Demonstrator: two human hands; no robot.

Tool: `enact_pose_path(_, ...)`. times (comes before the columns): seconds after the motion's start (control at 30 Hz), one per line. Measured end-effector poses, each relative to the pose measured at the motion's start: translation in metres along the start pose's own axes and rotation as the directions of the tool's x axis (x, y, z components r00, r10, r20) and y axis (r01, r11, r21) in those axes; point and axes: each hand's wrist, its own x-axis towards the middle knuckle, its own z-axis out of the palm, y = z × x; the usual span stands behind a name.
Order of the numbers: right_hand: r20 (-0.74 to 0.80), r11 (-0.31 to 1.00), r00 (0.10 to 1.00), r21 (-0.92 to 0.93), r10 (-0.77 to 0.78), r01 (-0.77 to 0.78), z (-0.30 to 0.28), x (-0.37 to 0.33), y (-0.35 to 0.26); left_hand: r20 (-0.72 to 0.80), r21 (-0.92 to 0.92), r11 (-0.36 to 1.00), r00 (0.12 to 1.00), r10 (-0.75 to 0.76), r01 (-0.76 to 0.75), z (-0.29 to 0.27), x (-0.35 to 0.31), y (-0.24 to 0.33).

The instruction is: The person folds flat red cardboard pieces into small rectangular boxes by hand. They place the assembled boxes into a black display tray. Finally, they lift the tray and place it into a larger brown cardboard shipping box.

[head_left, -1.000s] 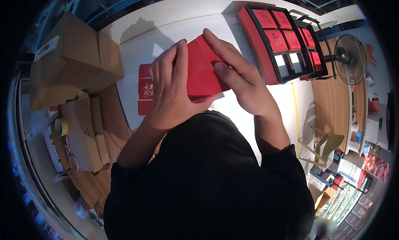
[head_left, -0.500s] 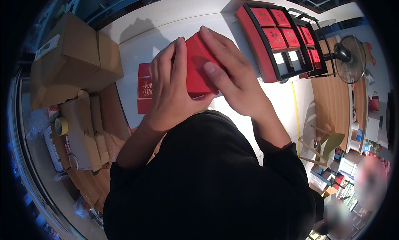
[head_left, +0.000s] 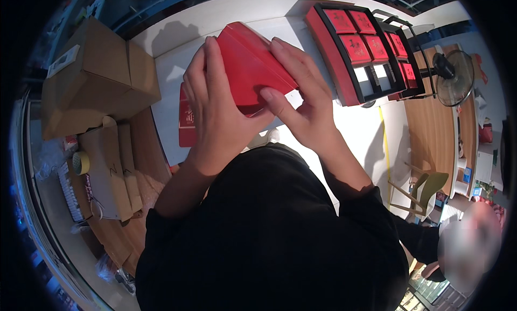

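Both hands grip a folded red card box (head_left: 249, 63) held up over the near edge of the white table (head_left: 344, 122). The left hand (head_left: 215, 112) wraps its left side with fingers laid flat along it; the right hand (head_left: 301, 101) closes on its right side, thumb pressed on the near face. A flat red sheet (head_left: 186, 122) lies on the table just left of the hands. Far right sits a red tray (head_left: 328, 47) of small red boxes. Brown cartons (head_left: 91, 79) stand to the left, a fan (head_left: 452, 77) at far right.
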Motion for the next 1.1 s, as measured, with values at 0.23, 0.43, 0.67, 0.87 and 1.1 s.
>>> enact_pose_path(0.23, -0.031, 0.999, 0.999, 0.023, -0.036, 0.037, -0.002, 0.001, 0.001, 0.025, 0.001, 1.000, 1.000, -0.005, 0.005, -0.001, 0.006, 0.004)
enact_pose_path(0.43, -0.033, 0.995, 0.999, 0.099, 0.013, -0.009, -0.004, 0.000, 0.004, 0.076, -0.028, 0.999, 0.997, -0.019, 0.021, -0.005, 0.007, 0.006)
enact_pose_path(0.67, 0.162, 0.976, 0.986, 0.216, -0.030, -0.006, -0.026, 0.006, 0.003, 0.181, -0.386, 0.920, 0.973, 0.141, -0.062, -0.032, 0.031, -0.023)
enact_pose_path(0.87, 0.076, 0.934, 0.996, 0.351, 0.040, -0.064, -0.020, 0.008, -0.006, 0.199, -0.647, 0.760, 0.976, 0.094, 0.058, -0.036, 0.029, -0.013)
enact_pose_path(1.1, 0.229, 0.972, 0.973, 0.229, -0.007, -0.047, -0.028, 0.010, 0.007, 0.417, -0.638, 0.728, 0.907, 0.053, 0.251, -0.049, 0.034, -0.004)
